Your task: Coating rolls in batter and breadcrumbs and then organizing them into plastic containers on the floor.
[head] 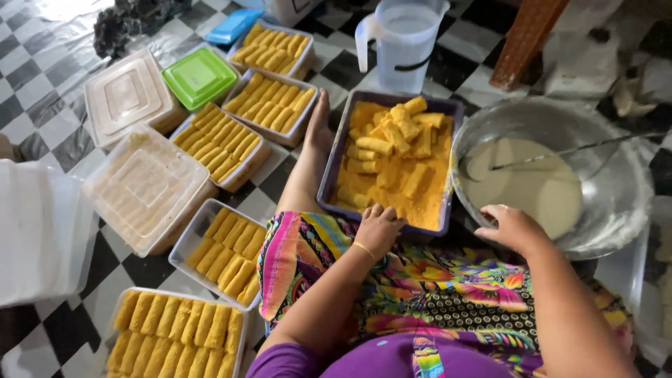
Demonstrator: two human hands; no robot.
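Down on the checkered floor [49,49], a person sits with one leg [308,157] stretched out, bright patterned cloth across the lap. Biggest piece in play: the metal bowl [623,175] at the right, pale batter pooled inside and a spoon lying in it. The right hand [514,225] rests on the bowl's near rim, fingers spread and loose, gripping nothing. Just left of the bowl sits the purple tray [336,157], heaped with yellow crumbs and coated rolls [392,143]. The left hand [379,225] is at the tray's near edge, fingertips curled down into the crumbs; whether it pinches anything, I cannot tell. The two hands are well apart. Along the left, clear boxes [222,248] hold neat rows of finished rolls, some lidded. A clear jug [402,38] stands beyond the tray's far edge.
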